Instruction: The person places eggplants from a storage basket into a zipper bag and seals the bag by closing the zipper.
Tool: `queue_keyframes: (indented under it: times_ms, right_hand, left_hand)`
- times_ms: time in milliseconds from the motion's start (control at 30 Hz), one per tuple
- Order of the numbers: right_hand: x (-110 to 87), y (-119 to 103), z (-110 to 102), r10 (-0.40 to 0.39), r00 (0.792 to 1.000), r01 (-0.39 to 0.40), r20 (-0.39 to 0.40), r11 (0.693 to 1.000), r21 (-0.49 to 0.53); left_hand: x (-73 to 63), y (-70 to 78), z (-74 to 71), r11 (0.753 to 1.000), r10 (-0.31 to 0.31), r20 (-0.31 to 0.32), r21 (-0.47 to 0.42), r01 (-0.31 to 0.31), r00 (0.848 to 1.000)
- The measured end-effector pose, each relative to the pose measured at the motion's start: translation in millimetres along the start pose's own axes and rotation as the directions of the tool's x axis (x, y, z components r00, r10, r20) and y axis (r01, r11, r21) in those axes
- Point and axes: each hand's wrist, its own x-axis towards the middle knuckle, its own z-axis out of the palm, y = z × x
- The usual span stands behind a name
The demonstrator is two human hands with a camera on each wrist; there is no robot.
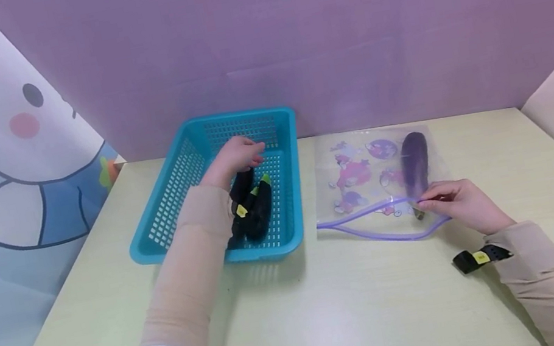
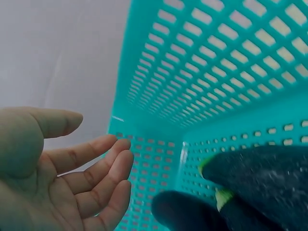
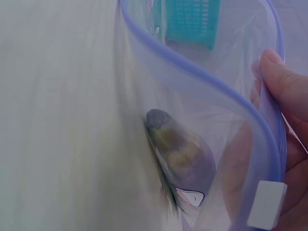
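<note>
My left hand (image 1: 239, 156) hovers over the teal basket (image 1: 296, 234), its fingers loosely bent with nothing between them. In the left wrist view the palm and fingers (image 2: 103, 187) are beside several long, dark vegetables (image 2: 262, 175) with light green tips, lying in the basket. My right hand (image 1: 463, 205) pinches the purple-edged mouth of a clear zip bag (image 1: 330, 179) between thumb and fingers, and that mouth gapes. Inside the bag lies a purple eggplant (image 1: 416, 164), its stem end toward the opening. A white slider (image 3: 267, 204) sits on the zip near my right hand.
The pale table (image 1: 313, 315) runs in front of both basket and bag. Behind them rises a purple backdrop (image 1: 314, 36), and a cartoon-printed cloth (image 1: 29, 155) hangs at the left. Black wrist straps (image 1: 473, 260) are on the sleeves.
</note>
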Motion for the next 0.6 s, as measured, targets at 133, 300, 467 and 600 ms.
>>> queue_keyframes:
  times_ms: [133,300,467,600]
  right_hand:
    - [-1.0,-0.4,-0.7,0.003,1.0,-0.003,-0.001,1.0,-0.001]
    - [-3.0,-1.8,-1.5,0.01,1.0,-0.01,-0.006,1.0,-0.009]
    - [-4.3,-2.9,-1.8,0.019,1.0,-0.019,-0.006,1.0,-0.015]
    - [-4.7,-3.3,-2.3,0.02,1.0,-0.02,-0.009,1.0,-0.014]
  left_hand:
    - [3.3,-4.0,-0.3,1.0,-0.02,-0.025,-0.008,0.019,1.0]
    - [7.8,-8.5,-0.9,0.999,-0.046,-0.068,-0.015,0.045,0.997]
    - [10.7,-13.7,-3.2,0.998,-0.066,-0.121,-0.011,0.065,0.99]
    - [11.8,-18.1,-4.8,0.997,-0.071,-0.158,-0.024,0.068,0.985]
